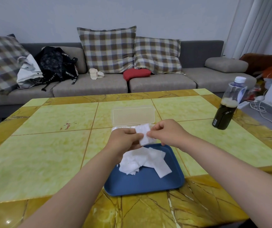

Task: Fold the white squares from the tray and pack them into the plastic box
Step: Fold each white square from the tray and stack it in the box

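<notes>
Fold step, by the look of the grip: L hand (124,139) pinches the white square (144,134) at its 9 o'clock edge w/ curled fingers, and R hand (166,134) pinches the 3 o'clock edge, sheet held off the table. Next move prob. needs one edge laid over the other, then placing in the plastic box (132,116), lid up, at 12 o'clock. Loose squares (148,162) lie on the blue tray (148,185) at 6 o'clock.

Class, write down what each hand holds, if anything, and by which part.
Both hands pinch one white square: the left hand at its left edge, the right hand at its right edge.
</notes>
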The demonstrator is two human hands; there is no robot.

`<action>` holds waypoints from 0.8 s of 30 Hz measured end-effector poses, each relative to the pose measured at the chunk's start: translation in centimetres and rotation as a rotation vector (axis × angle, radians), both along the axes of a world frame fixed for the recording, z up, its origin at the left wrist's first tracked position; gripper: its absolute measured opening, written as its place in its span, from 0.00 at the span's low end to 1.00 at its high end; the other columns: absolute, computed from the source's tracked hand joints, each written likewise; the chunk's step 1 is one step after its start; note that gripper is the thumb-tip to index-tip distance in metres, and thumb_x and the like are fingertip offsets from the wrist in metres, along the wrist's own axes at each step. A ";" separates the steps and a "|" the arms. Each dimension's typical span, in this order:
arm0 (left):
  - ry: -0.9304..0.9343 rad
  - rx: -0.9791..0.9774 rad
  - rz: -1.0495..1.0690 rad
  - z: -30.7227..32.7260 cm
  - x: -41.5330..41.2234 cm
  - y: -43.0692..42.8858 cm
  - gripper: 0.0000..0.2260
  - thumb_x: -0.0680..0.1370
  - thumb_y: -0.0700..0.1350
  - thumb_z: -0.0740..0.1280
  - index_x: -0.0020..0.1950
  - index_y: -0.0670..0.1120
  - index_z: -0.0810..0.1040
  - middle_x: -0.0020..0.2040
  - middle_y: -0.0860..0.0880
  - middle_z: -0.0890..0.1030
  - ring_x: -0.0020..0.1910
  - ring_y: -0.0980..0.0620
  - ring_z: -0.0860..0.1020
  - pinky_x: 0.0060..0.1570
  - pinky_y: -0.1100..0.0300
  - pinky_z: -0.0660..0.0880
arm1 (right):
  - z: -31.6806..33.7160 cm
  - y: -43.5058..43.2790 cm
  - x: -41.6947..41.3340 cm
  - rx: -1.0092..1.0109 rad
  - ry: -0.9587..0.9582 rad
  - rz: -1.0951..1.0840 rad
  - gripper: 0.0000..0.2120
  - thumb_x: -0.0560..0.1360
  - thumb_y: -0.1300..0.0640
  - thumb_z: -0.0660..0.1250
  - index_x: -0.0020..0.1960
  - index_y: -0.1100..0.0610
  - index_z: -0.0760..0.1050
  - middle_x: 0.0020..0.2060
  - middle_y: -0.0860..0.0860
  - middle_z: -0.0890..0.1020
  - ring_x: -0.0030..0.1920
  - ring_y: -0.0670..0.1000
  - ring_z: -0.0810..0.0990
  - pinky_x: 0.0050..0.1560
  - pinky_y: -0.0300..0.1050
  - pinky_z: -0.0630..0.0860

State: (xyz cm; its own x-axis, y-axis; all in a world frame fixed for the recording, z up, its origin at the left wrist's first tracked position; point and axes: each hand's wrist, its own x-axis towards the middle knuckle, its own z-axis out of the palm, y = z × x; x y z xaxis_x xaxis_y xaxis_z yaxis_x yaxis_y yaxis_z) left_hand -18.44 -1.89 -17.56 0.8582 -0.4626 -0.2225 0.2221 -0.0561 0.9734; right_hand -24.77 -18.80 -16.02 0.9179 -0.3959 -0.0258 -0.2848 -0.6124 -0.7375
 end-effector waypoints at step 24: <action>-0.002 0.058 -0.047 -1.1 0.4 0.1 0.06 0.78 0.38 0.70 0.47 0.35 0.84 0.44 0.40 0.86 0.38 0.48 0.85 0.40 0.59 0.83 | 2.4 -0.9 -1.3 0.162 0.066 0.279 0.04 0.73 0.61 0.76 0.47 0.60 0.83 0.39 0.56 0.87 0.35 0.48 0.85 0.31 0.42 0.77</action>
